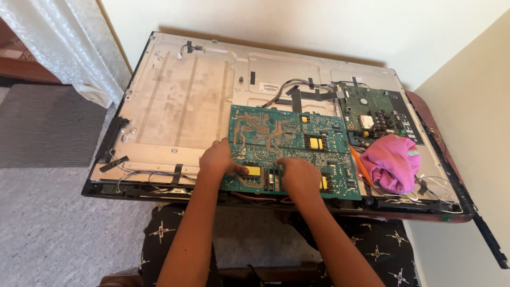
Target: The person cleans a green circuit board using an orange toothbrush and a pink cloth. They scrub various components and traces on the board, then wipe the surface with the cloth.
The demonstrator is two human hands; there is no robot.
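Both hands rest on the large green circuit board (289, 149) lying on the opened television back panel (180, 101). The left hand (218, 158) grips its left edge; the right hand (300, 178) presses fingers-down near its front edge. A pink cloth (393, 162) lies right of the board.

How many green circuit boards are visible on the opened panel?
2: a large green board in the middle under both hands, and a smaller green board at the upper right, behind the pink cloth.
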